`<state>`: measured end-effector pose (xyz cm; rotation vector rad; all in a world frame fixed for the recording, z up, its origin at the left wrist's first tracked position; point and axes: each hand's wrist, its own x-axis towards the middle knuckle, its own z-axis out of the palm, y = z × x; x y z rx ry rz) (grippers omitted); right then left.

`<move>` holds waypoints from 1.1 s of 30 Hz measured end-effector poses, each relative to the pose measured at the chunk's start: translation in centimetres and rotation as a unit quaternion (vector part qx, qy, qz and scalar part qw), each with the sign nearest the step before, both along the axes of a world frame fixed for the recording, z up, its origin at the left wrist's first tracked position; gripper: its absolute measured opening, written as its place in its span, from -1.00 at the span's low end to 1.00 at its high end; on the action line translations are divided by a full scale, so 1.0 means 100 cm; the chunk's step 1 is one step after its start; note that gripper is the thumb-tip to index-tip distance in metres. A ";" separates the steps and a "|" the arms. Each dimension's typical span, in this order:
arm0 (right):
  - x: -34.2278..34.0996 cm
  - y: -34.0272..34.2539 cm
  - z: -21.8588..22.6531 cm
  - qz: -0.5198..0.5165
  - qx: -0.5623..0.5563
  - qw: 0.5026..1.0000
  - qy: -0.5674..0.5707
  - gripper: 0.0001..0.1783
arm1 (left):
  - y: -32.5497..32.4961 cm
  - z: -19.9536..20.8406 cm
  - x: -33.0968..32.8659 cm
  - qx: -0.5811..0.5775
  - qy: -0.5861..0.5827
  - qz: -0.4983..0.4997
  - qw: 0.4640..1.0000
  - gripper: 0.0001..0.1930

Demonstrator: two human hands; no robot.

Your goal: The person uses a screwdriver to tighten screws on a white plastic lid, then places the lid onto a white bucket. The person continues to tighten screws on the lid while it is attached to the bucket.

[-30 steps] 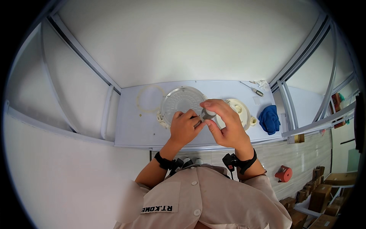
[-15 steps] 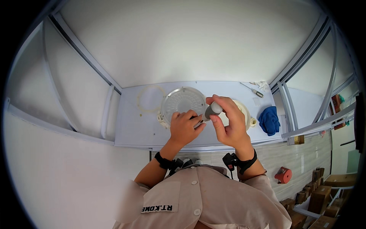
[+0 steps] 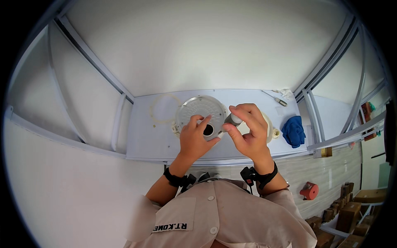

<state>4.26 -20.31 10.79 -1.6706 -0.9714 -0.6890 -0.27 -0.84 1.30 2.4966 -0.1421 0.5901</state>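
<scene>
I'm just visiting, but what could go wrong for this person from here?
The grey cylinder in the right hand could slip and strike the disc nearby.

The left hand reaches in over part of the disc and might nudge it; whether they touch is unclear.

The tiny yellow bit on the table looks easy to brush away and lose.

Can see on the white table (image 3: 142, 144) a thin pale ring (image 3: 151, 109) at ten o'clock, a silver-rimmed disc (image 3: 197, 108) nearer the middle, a screwdriver (image 3: 281, 101) and crumpled white scrap (image 3: 284, 94) toward two, and a cream plate (image 3: 269, 123) and blue cloth (image 3: 293, 132) toward three.
</scene>
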 end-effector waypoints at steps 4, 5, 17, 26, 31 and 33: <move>0.001 -0.001 0.002 0.013 -0.005 0.999 0.040 -0.55 | 0.002 0.007 -0.005 0.026 0.014 0.019 0.999 -0.22; 0.000 0.000 0.006 0.018 -0.002 0.999 0.051 -0.55 | 0.002 0.006 -0.006 0.031 0.011 0.027 0.999 -0.23; -0.002 -0.004 -0.007 -0.019 -0.052 0.997 0.044 -0.41 | -0.009 -0.010 0.013 0.016 -0.033 -0.069 0.997 -0.61; 0.001 0.002 0.004 0.066 -0.011 0.997 0.034 -0.46 | -0.012 -0.016 0.014 0.039 -0.039 -0.061 0.997 -0.76; -0.001 -0.004 -0.005 -0.007 -0.028 1.000 -0.003 -0.53 | -0.014 -0.015 0.015 0.029 -0.069 -0.060 0.995 -0.80; -0.001 -0.003 -0.007 -0.002 0.002 1.000 0.017 -0.56 | -0.014 -0.018 0.014 0.027 -0.072 -0.057 0.995 -0.82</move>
